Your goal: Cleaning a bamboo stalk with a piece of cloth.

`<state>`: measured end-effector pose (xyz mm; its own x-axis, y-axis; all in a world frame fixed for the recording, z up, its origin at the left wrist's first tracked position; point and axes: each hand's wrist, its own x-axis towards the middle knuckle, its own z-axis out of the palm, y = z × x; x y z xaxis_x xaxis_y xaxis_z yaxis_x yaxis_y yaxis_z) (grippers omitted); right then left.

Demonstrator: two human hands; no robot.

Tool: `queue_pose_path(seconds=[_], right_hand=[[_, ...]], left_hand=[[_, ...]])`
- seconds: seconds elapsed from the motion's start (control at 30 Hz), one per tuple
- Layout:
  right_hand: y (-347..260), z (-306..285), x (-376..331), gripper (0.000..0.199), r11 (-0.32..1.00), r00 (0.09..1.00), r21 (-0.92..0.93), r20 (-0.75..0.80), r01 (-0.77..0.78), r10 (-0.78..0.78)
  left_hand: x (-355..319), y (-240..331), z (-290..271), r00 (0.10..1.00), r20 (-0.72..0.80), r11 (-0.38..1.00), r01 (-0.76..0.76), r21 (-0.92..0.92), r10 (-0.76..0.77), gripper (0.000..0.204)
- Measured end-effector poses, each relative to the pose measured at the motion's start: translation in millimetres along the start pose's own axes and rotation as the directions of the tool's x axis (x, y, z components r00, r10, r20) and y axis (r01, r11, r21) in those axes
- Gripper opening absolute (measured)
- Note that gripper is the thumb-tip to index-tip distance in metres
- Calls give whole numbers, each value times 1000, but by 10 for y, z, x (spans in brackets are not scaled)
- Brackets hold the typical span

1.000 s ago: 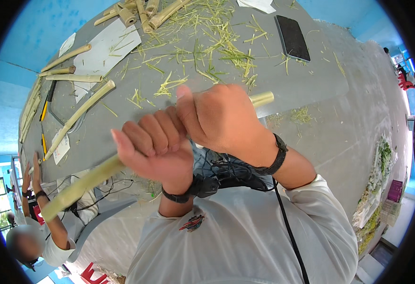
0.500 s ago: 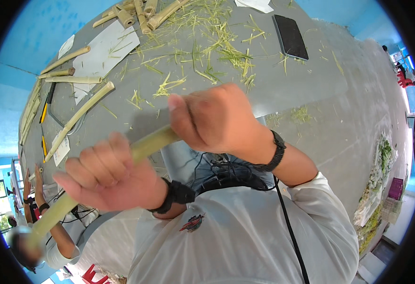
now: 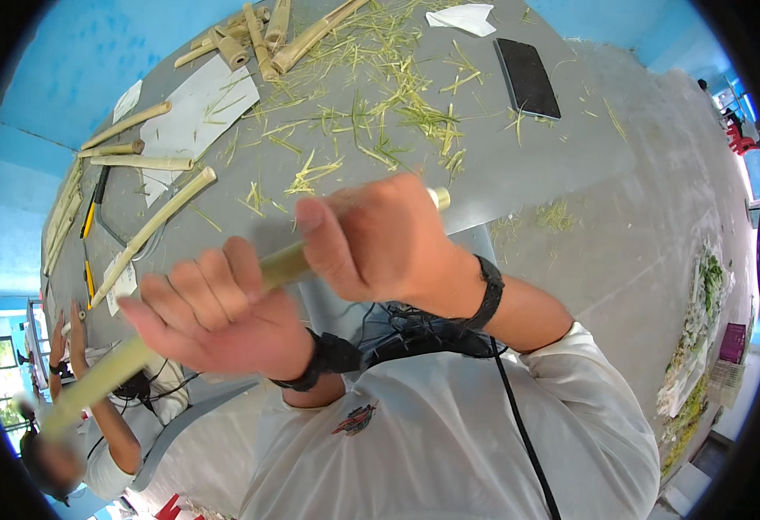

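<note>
A long, pale green bamboo stick (image 3: 107, 380) slants across in front of my chest, from lower left up to the right. My left hand (image 3: 224, 316) is wrapped round its middle. Close to the stick's upper end, my right hand (image 3: 380, 238) grips it in a fist, thumb along the near side. A short pale tip pokes out past the right fist. Between the two hands a bit of the stick shows, and its far lower end is blurred.
On the grey table (image 3: 536, 165) lie green shavings (image 3: 397, 95), bamboo pieces (image 3: 310, 43), a long bamboo stick (image 3: 154, 234), white paper (image 3: 202, 100), a black phone (image 3: 527, 78) and yellow-black cutters (image 3: 89, 219). Another person (image 3: 111, 433) sits at the left, hands at the table's edge.
My hands have come slightly closer together, the left moving right and the right moving a little down and left. The stick's tip now shows beyond my right fist.
</note>
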<state>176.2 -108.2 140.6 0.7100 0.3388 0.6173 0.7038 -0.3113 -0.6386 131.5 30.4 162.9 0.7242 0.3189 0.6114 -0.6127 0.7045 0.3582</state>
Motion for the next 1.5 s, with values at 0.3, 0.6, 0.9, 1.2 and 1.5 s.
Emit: queue_pose_path(seconds=[0.3, 0.6, 0.9, 1.2, 1.5], right_hand=[[-15, -11, 15, 50, 953, 998, -299, 63, 46, -28], [234, -169, -14, 66, 948, 999, -317, 33, 44, -35], [431, -298, -23, 40, 914, 994, -404, 108, 38, 6], [427, -102, -96, 36, 950, 982, -312, 180, 4, 55], [398, -13, -106, 33, 975, 988, -208, 113, -81, 106]], left_hand=[[-11, -148, -351, 981, -147, 961, 83, -265, -125, 49], [-2, 202, -522, 954, -296, 992, 7, -124, -43, 45], [-117, 689, -641, 999, 17, 998, -44, -38, 45, 42], [29, 869, -224, 989, 148, 993, -34, 115, 16, 41], [85, 797, -355, 996, 86, 1000, -2, 25, 0, 40]])
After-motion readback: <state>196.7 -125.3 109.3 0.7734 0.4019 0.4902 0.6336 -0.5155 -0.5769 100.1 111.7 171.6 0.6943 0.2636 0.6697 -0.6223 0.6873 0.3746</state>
